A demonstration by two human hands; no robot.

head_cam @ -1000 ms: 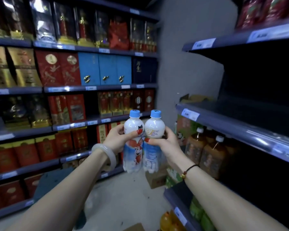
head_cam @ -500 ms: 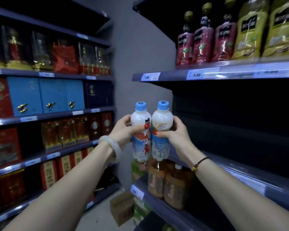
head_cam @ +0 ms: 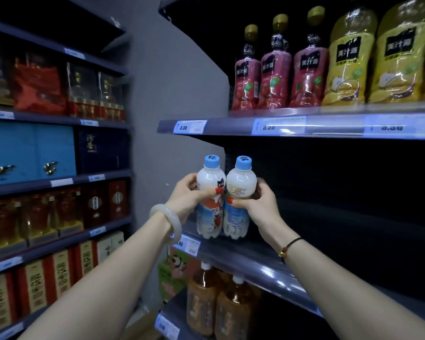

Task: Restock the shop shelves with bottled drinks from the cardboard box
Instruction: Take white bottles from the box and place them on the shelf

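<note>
Two white drink bottles with blue caps, upright, side by side and touching: left bottle (head_cam: 210, 217) gripped around the middle by the left hand (head_cam: 184, 201), right bottle (head_cam: 241, 185) gripped the same way by the right hand (head_cam: 260, 207), fingers curled, thumbs in front. Both in the air just above the front edge of the dark middle shelf (head_cam: 268, 268) on the right. Higher, on the upper shelf (head_cam: 231, 126), red juice bottles (head_cam: 275, 79) and yellow juice bottles (head_cam: 349, 67). Lower and nearer, brown tea bottles (head_cam: 201, 305). On the left, shelves with gift boxes (head_cam: 30, 153)
</note>
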